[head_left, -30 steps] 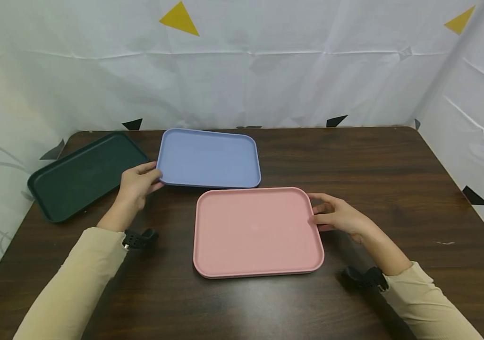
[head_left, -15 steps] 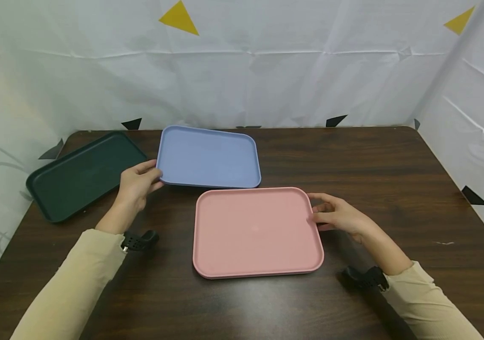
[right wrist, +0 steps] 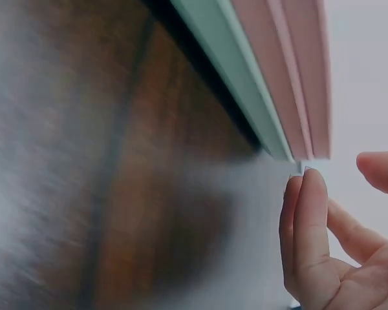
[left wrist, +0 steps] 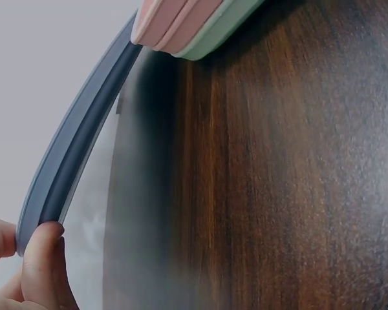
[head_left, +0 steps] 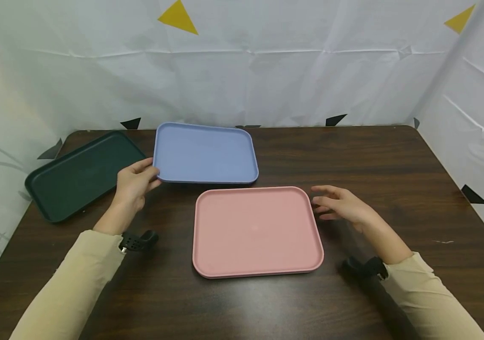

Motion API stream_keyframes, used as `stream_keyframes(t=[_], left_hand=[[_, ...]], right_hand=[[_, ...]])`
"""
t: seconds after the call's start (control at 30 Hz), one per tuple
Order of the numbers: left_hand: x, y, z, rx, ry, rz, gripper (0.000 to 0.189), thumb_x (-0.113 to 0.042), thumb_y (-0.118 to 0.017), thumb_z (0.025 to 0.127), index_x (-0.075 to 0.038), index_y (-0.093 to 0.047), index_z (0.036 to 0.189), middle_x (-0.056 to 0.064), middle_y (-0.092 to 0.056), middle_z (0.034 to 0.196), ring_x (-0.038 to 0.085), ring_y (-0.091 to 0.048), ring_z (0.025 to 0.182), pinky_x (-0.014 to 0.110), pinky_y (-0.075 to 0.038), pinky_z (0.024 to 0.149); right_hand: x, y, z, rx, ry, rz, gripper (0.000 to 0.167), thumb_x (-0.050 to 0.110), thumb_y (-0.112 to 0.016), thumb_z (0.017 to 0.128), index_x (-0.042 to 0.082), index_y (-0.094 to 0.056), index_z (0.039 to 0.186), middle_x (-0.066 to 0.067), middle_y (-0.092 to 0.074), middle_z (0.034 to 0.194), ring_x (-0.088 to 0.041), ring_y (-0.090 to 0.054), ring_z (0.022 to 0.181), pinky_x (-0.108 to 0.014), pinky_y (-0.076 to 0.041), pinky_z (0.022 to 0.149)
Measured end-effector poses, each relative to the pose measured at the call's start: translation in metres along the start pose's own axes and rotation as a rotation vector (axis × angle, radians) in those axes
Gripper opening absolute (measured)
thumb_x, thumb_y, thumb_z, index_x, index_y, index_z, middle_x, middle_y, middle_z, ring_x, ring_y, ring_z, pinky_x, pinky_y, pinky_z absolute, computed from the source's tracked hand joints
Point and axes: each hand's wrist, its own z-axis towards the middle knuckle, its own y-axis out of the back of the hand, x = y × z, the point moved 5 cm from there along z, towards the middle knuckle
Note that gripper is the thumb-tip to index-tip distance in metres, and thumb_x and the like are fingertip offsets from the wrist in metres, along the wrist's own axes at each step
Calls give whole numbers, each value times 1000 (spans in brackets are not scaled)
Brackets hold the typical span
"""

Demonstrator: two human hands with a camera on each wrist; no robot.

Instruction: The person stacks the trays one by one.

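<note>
A blue tray [head_left: 206, 153] is in my left hand [head_left: 133, 185], pinched at its left edge between thumb and fingers. In the left wrist view the blue tray [left wrist: 77, 132] tilts up off the tabletop, its far end by the stack. The pink tray [head_left: 258, 231] nearest me tops a stack; both wrist views show a second pink rim and a pale green tray [right wrist: 229, 77] under it. My right hand [head_left: 343, 204] is just off the stack's right edge, fingers loosely extended and thumb apart, holding nothing.
A dark green tray [head_left: 84, 177] lies aslant at the table's back left corner, just beyond my left hand. The dark wood table [head_left: 369, 156] meets white sheeting [head_left: 250, 85] at its back and sides.
My left hand has shifted the blue tray slightly left and back, widening the gap to the pink tray. My right hand has let go of the stack's right edge and drawn away.
</note>
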Motion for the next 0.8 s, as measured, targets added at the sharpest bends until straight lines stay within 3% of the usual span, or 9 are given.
stream_keyframes(t=[0.2,0.4,0.6,0.8], left_hand=[[-2,-1,-4,3,17,-52,57,-3,-55,91,-3,-38,146,-3,-50,100,-5,-62,73,8,-54,70],[-6,-8,-11,11,14,-72,56,-2,-54,92,-3,-39,145,-3,-50,99,-5,-62,73,8,-54,68],[-7,-20,-16,51,5,-76,56,-2,-54,92,-1,-38,145,-3,-50,99,-4,-61,74,8,-55,69],[-5,-31,-21,89,11,-71,55,-2,-53,92,-2,-38,145,-2,-50,100,-4,-61,75,8,-55,70]], right_hand=[[9,17,4,-41,16,46,59,24,-45,101,-3,-24,149,-26,-43,136,-3,-60,96,-17,-55,84],[24,30,12,-68,39,97,60,24,-43,102,-2,-20,150,-12,-48,127,3,-60,95,-14,-54,84],[38,33,20,-99,36,131,58,22,-41,102,0,-19,151,-16,-42,133,4,-59,94,-12,-53,84],[47,30,27,-110,62,169,58,19,-42,102,-3,-19,150,3,-54,111,5,-61,89,-11,-52,82]])
